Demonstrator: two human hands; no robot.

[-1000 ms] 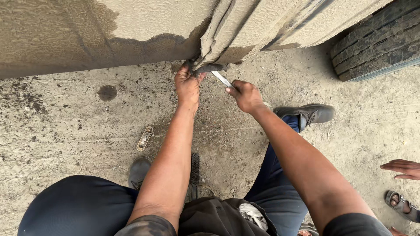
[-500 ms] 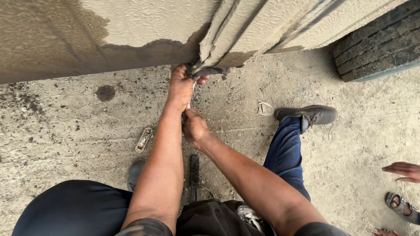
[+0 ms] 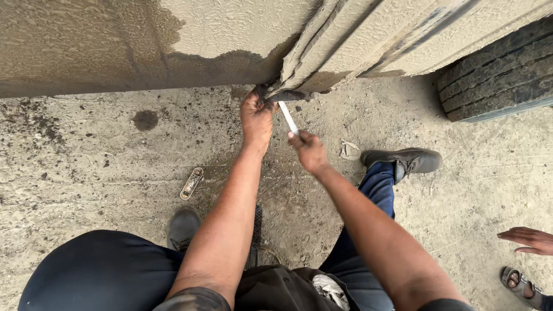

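The left hand [image 3: 256, 118] is closed around the dark torn lower edge [image 3: 286, 95] of the dusty beige textured metal body panel [image 3: 368, 40], pressing right at the panel's bottom seam. Just below that seam, the right hand [image 3: 309, 151] is fisted round a slim light-coloured metal tool [image 3: 287, 117], whose tip angles up to the dark edge beside the left hand's fingers. Below the panel lies stained concrete floor [image 3: 86, 167], with a small flat rusty metal piece [image 3: 191, 183]. A black ribbed tyre [image 3: 498, 78] stands at the panel's right end. Another person's hand [image 3: 527, 240] shows far right of it.
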